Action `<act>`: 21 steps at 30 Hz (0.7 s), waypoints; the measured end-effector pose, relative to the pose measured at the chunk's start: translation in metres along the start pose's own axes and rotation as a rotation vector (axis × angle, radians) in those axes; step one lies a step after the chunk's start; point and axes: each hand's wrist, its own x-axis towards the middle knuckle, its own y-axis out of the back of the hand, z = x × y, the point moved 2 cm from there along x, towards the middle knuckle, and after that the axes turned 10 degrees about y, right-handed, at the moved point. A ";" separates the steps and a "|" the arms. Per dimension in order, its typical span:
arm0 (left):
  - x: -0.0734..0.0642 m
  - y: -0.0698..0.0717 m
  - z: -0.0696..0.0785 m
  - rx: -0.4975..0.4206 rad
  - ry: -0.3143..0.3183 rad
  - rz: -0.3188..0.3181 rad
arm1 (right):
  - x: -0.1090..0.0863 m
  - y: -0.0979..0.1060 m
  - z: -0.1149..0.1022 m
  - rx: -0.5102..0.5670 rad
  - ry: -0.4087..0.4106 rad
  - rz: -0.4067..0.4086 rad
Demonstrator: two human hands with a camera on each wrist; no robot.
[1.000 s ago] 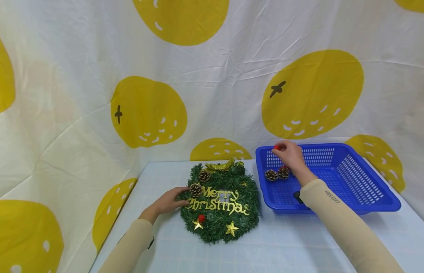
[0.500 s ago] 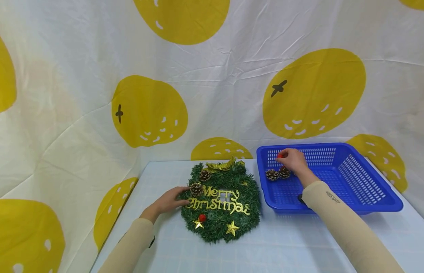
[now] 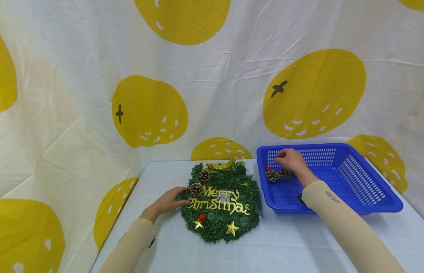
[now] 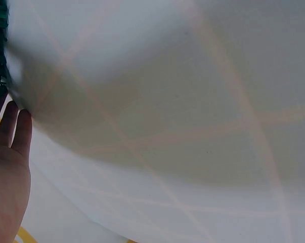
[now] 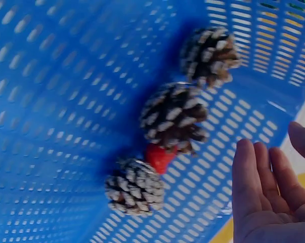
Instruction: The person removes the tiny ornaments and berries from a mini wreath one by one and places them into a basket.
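A green wreath [image 3: 222, 227] with gold "Merry Christmas" lettering [image 3: 216, 201] lies on the table, bearing pinecones, gold stars and a red ball [image 3: 202, 218]. My left hand [image 3: 167, 201] rests at its left edge, fingers extended near a wreath pinecone [image 3: 196, 189]. In the left wrist view, that hand [image 4: 10, 167] has loosely straight fingers touching the greenery. My right hand [image 3: 290, 161] is above the left part of a blue basket [image 3: 334, 206]. Its fingers [image 5: 246, 172] look nearly straight and hold nothing. Pinecones [image 5: 175, 114] and a red ball [image 5: 160, 158] lie below it.
The basket stands right of the wreath, its slotted walls [image 3: 360, 178] rising around the contents. A gold ribbon [image 3: 220, 166] sits atop the wreath. Behind the table [image 3: 198, 258] hangs a white cloth [image 3: 212, 106] with yellow fruit prints.
My right hand has lowered slightly into the basket and let go of the red ball it pinched. A red ball now shows beside the pinecones there. The left hand has stayed still.
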 end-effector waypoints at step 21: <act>-0.001 -0.001 -0.002 0.011 0.005 -0.001 | -0.006 0.016 -0.078 0.070 0.160 0.021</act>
